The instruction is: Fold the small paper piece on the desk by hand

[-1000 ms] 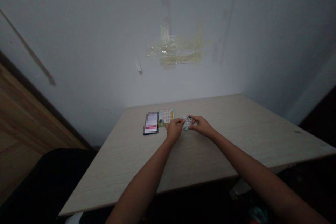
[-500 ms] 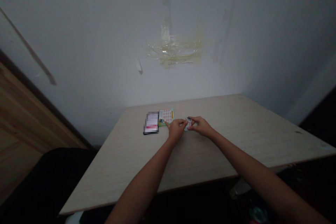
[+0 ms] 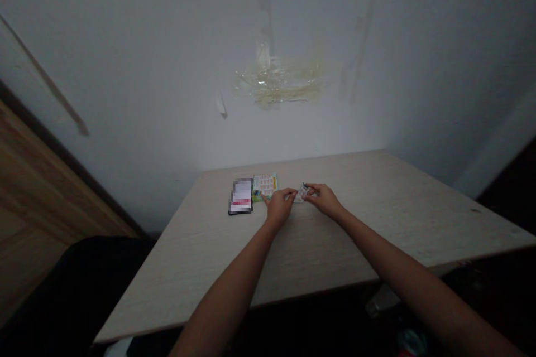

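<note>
Both hands (image 3: 280, 206) pinch apparently printed paper (image 3: 300, 196).

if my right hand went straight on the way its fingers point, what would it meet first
Beyond the small printed piece at its fingertips, your right hand would probably meet your left hand first, though depth is unclear from this one view.

Single head-worn view, looking forward and down across table (image 3: 335, 245) toward wall (image 3: 176, 67).

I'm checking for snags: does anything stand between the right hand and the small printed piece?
Nothing visible does: the right hand has its fingers on the printed piece. The left hand is at its other edge; the phone and colourful sheet lie farther left.
</note>
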The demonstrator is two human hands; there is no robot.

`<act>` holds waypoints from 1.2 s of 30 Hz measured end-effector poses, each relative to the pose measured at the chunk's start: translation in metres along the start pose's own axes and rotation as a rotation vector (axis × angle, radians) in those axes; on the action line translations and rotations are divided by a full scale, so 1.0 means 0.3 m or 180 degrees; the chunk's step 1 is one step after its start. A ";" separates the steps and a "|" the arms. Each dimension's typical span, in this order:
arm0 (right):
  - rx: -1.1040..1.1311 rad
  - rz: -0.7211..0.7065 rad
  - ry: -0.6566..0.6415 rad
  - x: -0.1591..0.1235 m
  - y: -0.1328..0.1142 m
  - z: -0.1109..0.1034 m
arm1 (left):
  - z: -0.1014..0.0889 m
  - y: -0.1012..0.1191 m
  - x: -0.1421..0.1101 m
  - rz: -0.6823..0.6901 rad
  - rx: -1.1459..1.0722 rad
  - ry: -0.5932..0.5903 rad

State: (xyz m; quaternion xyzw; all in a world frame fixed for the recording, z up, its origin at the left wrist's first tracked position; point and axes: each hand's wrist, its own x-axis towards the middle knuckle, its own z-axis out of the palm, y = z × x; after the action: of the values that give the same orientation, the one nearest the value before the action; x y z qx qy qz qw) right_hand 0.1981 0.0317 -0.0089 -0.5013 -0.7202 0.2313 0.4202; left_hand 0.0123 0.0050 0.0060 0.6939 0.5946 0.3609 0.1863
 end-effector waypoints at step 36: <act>-0.0780 -0.0514 0.0018 0.013 0.043 -0.049 | -0.027 -0.027 0.001 0.0445 0.0554 0.0034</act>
State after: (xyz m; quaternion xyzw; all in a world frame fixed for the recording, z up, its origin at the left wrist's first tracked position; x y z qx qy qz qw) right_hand 0.2165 0.0391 -0.0093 -0.4899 -0.7798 0.1057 0.3751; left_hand 0.0009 0.0056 0.0060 0.7453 0.5748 0.3236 0.0965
